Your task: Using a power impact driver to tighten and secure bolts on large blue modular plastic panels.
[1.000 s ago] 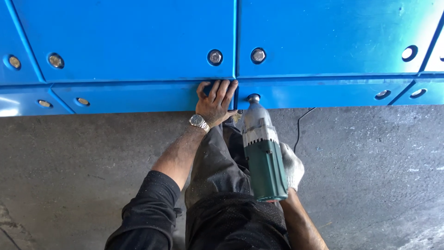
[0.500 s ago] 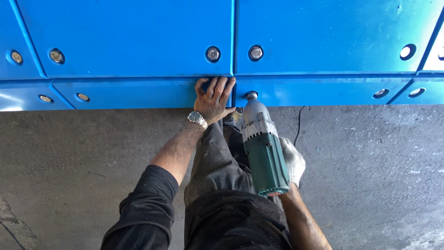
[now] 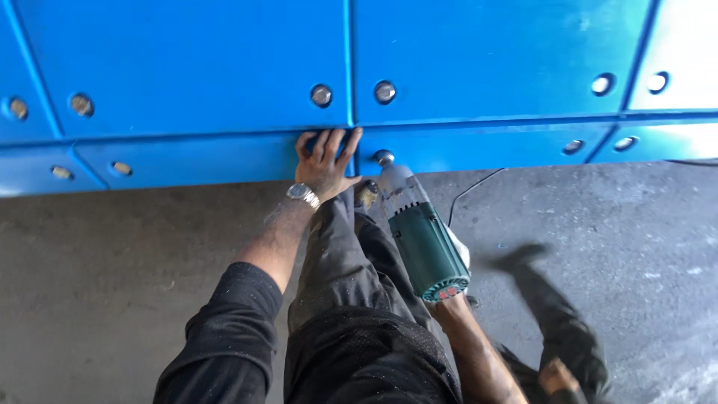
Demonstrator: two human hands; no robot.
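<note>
My left hand (image 3: 325,161), with a wristwatch (image 3: 302,194) on the wrist, lies flat with fingers spread on the lower flange of a blue steel panel (image 3: 202,67), right at the seam between two panels. My right hand (image 3: 459,253), in a white glove and mostly hidden, grips a green and grey impact wrench (image 3: 420,239). The wrench's nose sits on a bolt (image 3: 383,157) in the flange just right of the seam. My dark-trousered legs are below, between my arms.
Round bolt heads (image 3: 321,95) dot the blue panels, with open holes (image 3: 602,84) at the right. A thin black cable (image 3: 471,191) trails over the grey concrete floor (image 3: 112,277). Another person's dark, blurred limb (image 3: 557,329) reaches in at the lower right.
Both hands and the wrench stay at the seam. Another person's dark limb has come into view at the lower right.
</note>
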